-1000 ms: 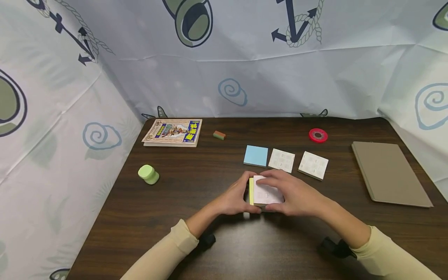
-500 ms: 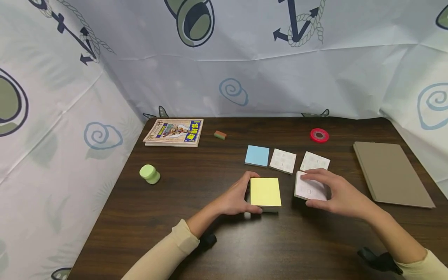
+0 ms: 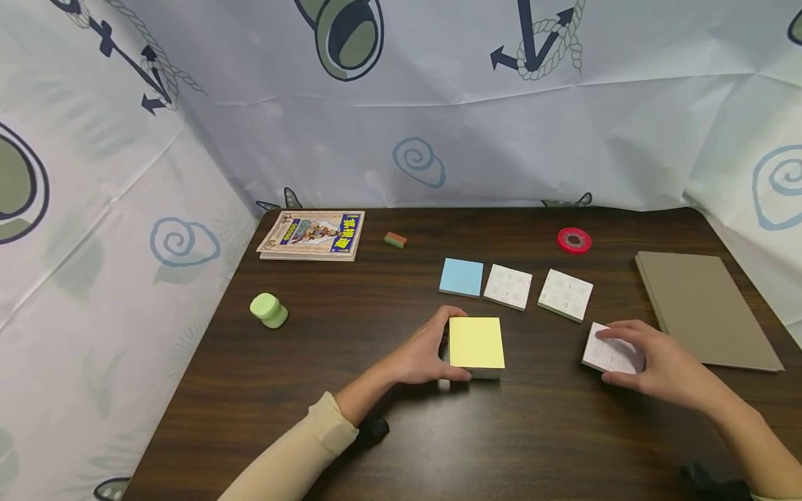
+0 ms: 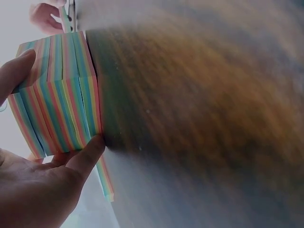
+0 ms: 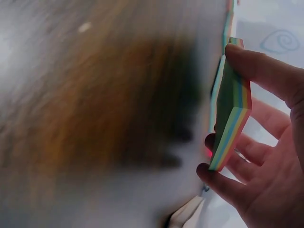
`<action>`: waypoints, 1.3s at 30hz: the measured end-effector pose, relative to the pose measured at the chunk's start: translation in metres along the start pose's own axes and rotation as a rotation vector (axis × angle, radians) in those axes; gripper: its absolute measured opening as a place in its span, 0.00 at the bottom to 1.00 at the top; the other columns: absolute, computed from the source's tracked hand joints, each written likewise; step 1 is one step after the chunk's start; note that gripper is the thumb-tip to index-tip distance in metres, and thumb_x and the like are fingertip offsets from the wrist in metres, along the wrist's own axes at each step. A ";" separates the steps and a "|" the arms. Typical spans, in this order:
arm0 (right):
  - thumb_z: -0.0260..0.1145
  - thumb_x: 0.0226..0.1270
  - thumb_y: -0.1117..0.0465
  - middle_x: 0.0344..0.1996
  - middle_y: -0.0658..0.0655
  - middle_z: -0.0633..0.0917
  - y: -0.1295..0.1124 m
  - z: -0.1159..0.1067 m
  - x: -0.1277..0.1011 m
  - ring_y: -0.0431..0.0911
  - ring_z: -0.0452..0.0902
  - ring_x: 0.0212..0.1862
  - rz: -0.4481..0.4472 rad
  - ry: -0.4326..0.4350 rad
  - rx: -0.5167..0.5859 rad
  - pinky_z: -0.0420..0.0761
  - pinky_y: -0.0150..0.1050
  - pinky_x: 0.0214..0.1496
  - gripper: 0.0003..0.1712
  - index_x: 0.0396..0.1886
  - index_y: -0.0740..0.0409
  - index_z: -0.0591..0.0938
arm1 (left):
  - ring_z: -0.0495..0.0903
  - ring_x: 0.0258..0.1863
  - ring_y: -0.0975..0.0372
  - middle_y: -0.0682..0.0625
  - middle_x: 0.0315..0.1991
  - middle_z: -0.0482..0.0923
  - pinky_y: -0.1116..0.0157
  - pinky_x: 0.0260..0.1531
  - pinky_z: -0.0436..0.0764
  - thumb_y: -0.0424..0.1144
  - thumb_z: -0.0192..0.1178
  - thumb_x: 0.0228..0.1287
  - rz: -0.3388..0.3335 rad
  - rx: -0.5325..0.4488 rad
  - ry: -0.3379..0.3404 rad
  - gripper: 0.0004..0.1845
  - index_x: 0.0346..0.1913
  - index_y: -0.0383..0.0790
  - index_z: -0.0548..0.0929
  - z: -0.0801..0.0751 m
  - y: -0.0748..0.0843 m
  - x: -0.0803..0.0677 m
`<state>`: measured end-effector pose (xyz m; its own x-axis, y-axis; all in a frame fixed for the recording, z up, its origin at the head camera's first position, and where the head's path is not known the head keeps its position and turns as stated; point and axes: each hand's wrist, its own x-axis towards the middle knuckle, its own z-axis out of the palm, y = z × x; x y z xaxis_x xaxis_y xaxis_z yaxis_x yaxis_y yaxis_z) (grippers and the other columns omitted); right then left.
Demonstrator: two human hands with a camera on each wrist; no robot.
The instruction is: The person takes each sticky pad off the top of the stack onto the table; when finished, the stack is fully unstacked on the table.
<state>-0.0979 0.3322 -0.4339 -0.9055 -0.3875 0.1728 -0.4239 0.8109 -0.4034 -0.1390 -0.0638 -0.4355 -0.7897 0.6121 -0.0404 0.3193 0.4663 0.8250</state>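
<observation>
The left hand (image 3: 421,355) curls around the near-left corner of the thick note block (image 3: 476,344) with the yellow top, at six o'clock on the table (image 3: 301,390). The right hand (image 3: 651,362) pinches a thin slab of notes (image 3: 606,353) at four o'clock, thumb on one edge and fingers on the other; the wrist view suggests it is lifted off the wood. Pinched so lightly by its edges, the slab could fan open or slip. It could also land crooked, just short of the two white pads (image 3: 537,290) at two o'clock.

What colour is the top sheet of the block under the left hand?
Yellow top sheet; head view.
</observation>
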 end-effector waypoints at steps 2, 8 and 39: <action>0.84 0.40 0.49 0.51 0.59 0.80 0.004 0.002 -0.002 0.57 0.77 0.50 -0.007 0.001 -0.010 0.68 0.36 0.45 0.36 0.51 0.53 0.83 | 0.71 0.47 0.60 0.52 0.50 0.69 0.63 0.48 0.70 0.39 0.79 0.45 0.000 0.003 0.001 0.49 0.67 0.46 0.58 0.000 0.000 0.000; 0.84 0.39 0.50 0.53 0.64 0.78 0.008 0.007 -0.003 0.62 0.74 0.52 -0.012 -0.015 -0.011 0.72 0.58 0.46 0.36 0.51 0.55 0.82 | 0.71 0.47 0.60 0.52 0.50 0.69 0.64 0.48 0.70 0.39 0.79 0.45 0.000 0.007 0.002 0.49 0.67 0.46 0.58 0.000 -0.001 0.000; 0.77 0.54 0.45 0.70 0.52 0.66 -0.119 0.023 0.067 0.50 0.62 0.68 -0.314 -0.117 0.102 0.71 0.52 0.61 0.43 0.68 0.49 0.72 | 0.71 0.47 0.61 0.53 0.52 0.69 0.63 0.49 0.71 0.41 0.79 0.45 0.009 0.014 0.001 0.48 0.66 0.46 0.58 0.000 0.000 0.000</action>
<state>-0.1078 0.1989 -0.3951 -0.7207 -0.6634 0.2013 -0.6725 0.5984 -0.4356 -0.1391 -0.0633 -0.4357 -0.7874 0.6156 -0.0329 0.3335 0.4703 0.8170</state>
